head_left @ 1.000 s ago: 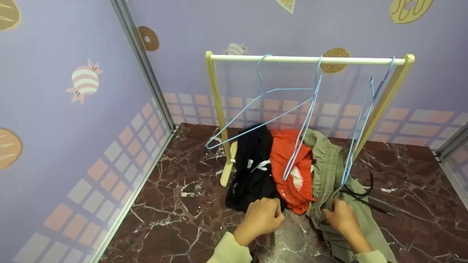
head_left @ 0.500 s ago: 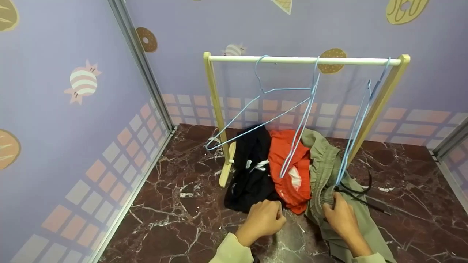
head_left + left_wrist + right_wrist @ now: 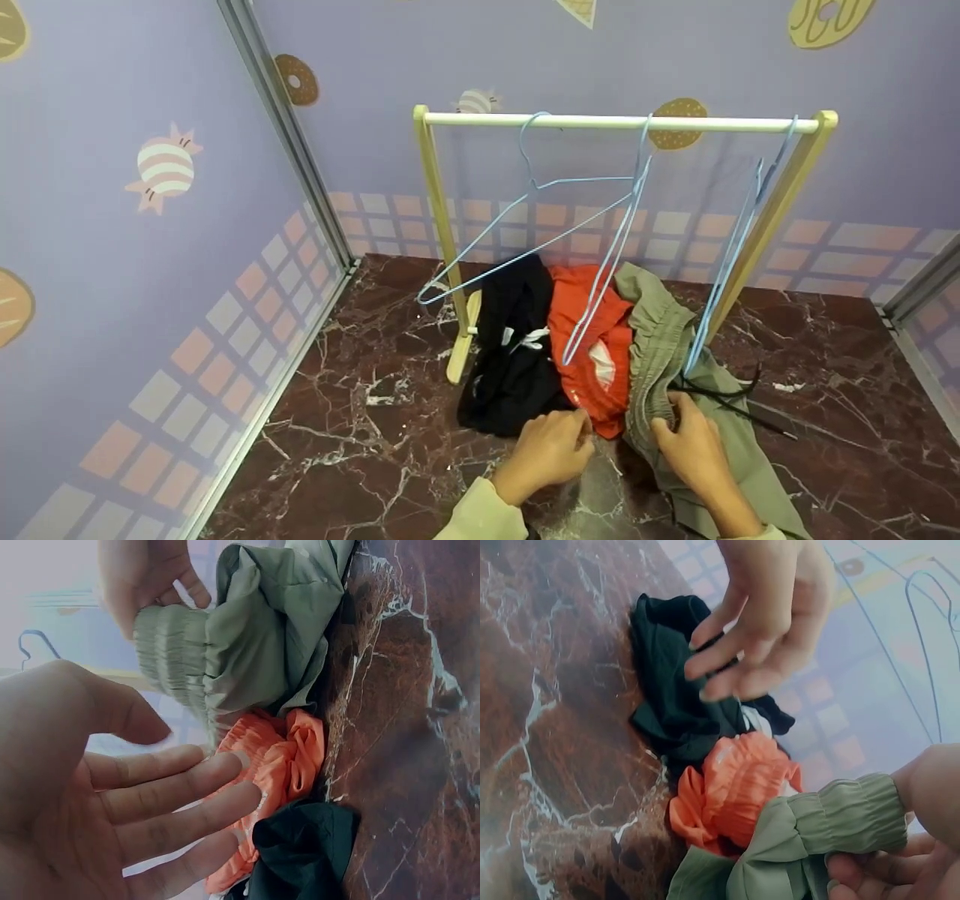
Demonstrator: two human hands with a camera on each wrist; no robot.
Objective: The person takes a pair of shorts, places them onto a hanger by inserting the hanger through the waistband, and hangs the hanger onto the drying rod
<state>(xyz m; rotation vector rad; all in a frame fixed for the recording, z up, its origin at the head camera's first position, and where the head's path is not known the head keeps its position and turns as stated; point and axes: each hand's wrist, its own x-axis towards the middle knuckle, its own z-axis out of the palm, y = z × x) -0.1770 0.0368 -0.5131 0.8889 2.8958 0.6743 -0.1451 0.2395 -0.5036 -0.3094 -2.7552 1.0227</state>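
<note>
Hands drew closer, the right gripping green trousers.

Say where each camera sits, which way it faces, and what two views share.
Head: worn on the head, facing forward and down at the clothes rack, blue wire hangers and olive pants; left hand, right hand, sleeves show.
Left wrist: on that wrist, facing past the left hand toward the olive pants; the right hand grips their waistband.
Right wrist: on that wrist, facing across the waistband; right hand shows lower right, left hand at top.
Both wrist views share both hands, the olive pants, red-orange garment and black garment.
</note>
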